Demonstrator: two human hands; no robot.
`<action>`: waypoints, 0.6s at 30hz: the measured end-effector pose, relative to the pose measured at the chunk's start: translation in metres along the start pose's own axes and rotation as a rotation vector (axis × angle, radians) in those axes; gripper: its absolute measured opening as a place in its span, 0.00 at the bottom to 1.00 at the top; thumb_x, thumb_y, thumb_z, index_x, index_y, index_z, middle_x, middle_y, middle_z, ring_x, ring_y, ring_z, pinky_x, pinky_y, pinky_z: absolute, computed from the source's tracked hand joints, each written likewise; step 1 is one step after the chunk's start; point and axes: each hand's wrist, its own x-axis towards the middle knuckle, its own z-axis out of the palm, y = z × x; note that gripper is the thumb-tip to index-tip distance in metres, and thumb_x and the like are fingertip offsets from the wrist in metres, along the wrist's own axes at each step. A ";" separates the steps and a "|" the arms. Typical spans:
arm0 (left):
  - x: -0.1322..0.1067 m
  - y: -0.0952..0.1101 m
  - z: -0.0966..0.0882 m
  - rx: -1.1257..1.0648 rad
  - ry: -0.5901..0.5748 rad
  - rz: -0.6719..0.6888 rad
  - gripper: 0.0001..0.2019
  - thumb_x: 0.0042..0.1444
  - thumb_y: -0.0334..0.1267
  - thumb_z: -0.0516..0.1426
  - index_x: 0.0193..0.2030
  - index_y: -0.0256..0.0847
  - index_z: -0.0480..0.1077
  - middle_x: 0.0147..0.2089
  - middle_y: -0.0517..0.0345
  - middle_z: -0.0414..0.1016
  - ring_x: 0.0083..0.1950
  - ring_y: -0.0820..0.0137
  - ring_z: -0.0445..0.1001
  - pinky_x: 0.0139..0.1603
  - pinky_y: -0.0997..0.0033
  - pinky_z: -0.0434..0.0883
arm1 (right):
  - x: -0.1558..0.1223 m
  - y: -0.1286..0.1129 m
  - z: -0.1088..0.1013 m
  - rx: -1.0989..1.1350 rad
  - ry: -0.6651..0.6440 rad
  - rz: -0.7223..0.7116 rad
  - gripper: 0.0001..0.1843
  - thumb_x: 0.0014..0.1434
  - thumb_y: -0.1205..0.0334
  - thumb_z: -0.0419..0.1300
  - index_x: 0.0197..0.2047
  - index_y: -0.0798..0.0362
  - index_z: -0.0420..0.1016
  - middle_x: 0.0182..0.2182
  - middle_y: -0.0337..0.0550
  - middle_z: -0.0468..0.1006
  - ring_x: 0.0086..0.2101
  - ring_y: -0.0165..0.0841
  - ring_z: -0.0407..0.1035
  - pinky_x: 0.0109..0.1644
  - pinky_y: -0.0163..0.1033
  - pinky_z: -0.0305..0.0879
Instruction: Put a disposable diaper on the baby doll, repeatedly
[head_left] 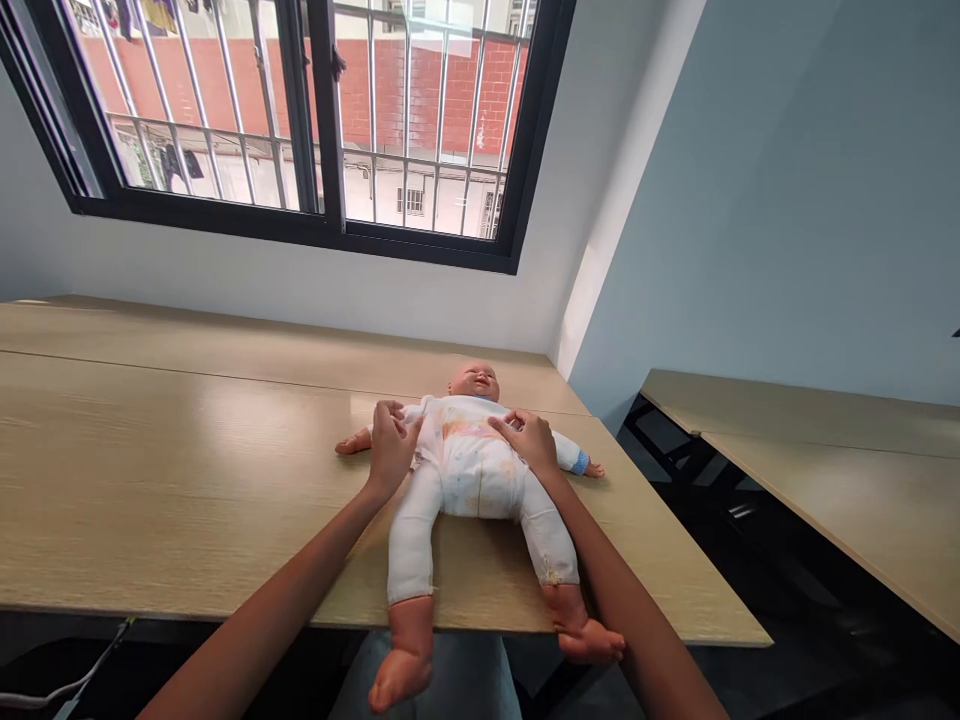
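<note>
On my feed, the left hand is at one side of the doll, between its trunk and its outstretched arm, with thumb and fingers bent towards each other across a narrow space. I can't tell whether any cloth is caught there. The right hand is over the other side of the doll's chest, thumb and fingertips drawn close together at the white clothes; whether they grip the fabric, I can't make out from here.

The doll lies face up, head away from me, arms spread and legs apart. Faint coloured patches mark its clothes, and a blue cuff rings the wrist beyond the right hand. The right forearm runs along the outside of the doll's leg on that side.

Under the doll I see a pale wooden table, and the doll's feet reach past its near edge. To the right of the doll, across a dark gap, is a second table. Beyond the doll's head, a dark-framed window shows metal bars and a red wall outside.
</note>
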 end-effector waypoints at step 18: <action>-0.003 0.069 0.050 0.324 -1.198 0.706 0.18 0.62 0.56 0.55 0.53 0.53 0.76 0.59 0.58 0.76 0.63 0.52 0.69 0.69 0.41 0.53 | -0.005 -0.002 -0.035 -0.683 -0.256 0.178 0.16 0.68 0.60 0.52 0.43 0.57 0.80 0.41 0.59 0.81 0.42 0.45 0.77 0.41 0.40 0.65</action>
